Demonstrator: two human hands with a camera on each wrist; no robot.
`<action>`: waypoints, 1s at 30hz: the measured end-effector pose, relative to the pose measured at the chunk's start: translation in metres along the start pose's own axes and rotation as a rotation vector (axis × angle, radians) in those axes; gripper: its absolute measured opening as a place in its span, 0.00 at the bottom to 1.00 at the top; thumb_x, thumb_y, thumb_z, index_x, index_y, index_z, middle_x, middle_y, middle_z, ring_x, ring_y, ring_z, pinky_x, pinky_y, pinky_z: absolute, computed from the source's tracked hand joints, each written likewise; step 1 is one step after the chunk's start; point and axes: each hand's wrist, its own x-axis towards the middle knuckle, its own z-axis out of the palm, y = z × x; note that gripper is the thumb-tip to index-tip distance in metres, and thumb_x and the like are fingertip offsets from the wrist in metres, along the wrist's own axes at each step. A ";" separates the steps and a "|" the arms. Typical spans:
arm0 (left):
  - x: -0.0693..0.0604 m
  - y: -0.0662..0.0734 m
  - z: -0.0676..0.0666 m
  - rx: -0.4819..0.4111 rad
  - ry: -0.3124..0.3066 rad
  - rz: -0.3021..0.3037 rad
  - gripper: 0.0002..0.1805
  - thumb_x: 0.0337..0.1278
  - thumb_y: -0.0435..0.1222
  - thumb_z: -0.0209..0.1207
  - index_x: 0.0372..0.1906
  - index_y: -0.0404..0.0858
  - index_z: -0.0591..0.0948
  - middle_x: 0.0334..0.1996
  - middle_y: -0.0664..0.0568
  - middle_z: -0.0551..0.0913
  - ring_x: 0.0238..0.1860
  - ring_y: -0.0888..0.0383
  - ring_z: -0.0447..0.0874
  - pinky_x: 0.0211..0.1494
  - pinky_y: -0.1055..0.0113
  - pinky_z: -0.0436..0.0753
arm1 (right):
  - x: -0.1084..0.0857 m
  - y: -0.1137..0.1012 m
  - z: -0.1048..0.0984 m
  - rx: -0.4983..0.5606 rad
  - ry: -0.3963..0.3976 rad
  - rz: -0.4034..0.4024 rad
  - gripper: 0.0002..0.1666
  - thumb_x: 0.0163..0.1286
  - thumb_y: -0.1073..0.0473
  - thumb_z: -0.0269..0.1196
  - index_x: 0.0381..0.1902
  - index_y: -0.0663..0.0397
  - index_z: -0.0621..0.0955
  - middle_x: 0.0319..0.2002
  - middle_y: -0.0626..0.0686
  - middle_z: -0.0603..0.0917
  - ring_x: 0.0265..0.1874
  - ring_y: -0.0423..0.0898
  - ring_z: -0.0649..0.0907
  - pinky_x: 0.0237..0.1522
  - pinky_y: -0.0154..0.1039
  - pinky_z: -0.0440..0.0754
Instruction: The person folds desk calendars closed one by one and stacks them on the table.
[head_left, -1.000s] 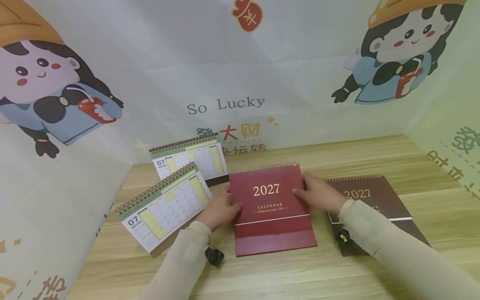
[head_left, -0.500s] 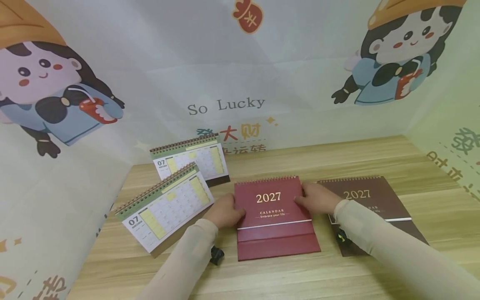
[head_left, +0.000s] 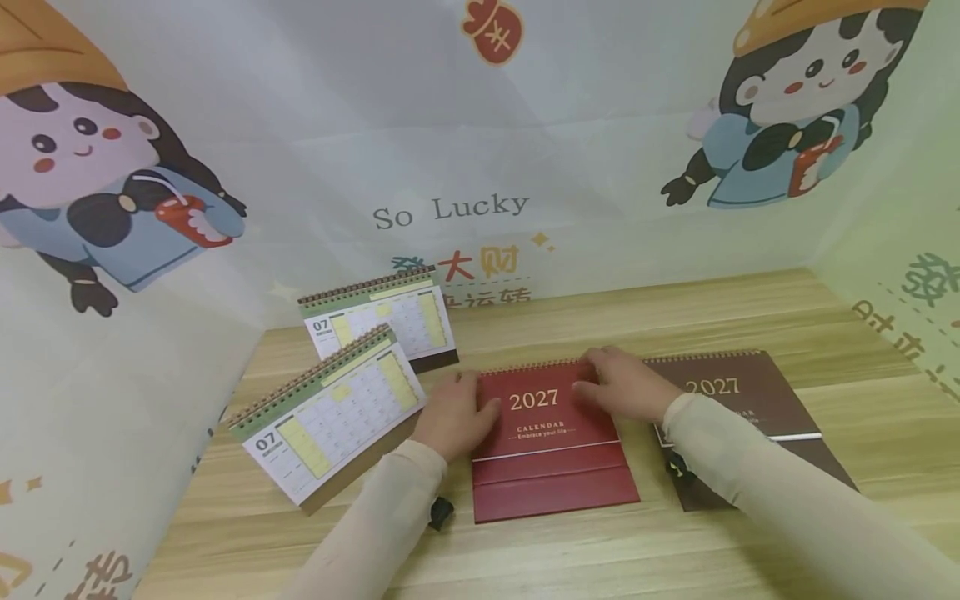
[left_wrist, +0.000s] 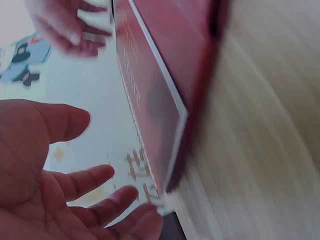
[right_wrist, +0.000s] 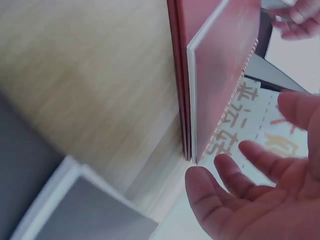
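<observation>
My left hand (head_left: 455, 417) is relaxed, fingers spread, just beside the red calendar (head_left: 555, 437), which lies on the surface (head_left: 555, 562). My right hand (head_left: 632, 387), loose too, is at its upper right corner, partly before the brown calendar (head_left: 772, 404).
</observation>
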 end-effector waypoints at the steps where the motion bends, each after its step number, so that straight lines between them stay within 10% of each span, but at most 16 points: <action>1: 0.000 0.003 0.002 0.027 0.010 0.020 0.28 0.66 0.46 0.59 0.61 0.30 0.75 0.54 0.35 0.76 0.58 0.39 0.74 0.61 0.47 0.74 | 0.001 -0.002 0.003 -0.013 -0.003 -0.005 0.27 0.73 0.52 0.59 0.59 0.69 0.75 0.53 0.66 0.78 0.54 0.62 0.78 0.56 0.58 0.76; 11: 0.004 0.015 0.029 0.249 -0.164 -0.017 0.37 0.74 0.58 0.43 0.78 0.43 0.57 0.77 0.35 0.45 0.77 0.36 0.38 0.71 0.37 0.54 | 0.004 -0.011 0.043 -0.256 -0.089 0.055 0.52 0.74 0.35 0.52 0.75 0.73 0.53 0.74 0.73 0.50 0.74 0.68 0.49 0.67 0.67 0.57; 18: 0.002 0.015 0.026 0.309 -0.351 -0.080 0.41 0.71 0.65 0.34 0.80 0.50 0.48 0.79 0.42 0.36 0.77 0.40 0.33 0.71 0.35 0.50 | 0.008 -0.004 0.060 -0.310 -0.190 0.145 0.59 0.70 0.25 0.45 0.79 0.62 0.44 0.78 0.65 0.36 0.76 0.62 0.37 0.65 0.74 0.48; 30: 0.001 0.026 0.020 0.398 -0.399 -0.103 0.41 0.71 0.65 0.32 0.81 0.50 0.47 0.79 0.41 0.38 0.78 0.43 0.32 0.74 0.38 0.45 | 0.003 -0.016 0.054 -0.315 -0.208 0.173 0.57 0.72 0.27 0.46 0.79 0.62 0.44 0.78 0.66 0.36 0.76 0.63 0.37 0.67 0.73 0.44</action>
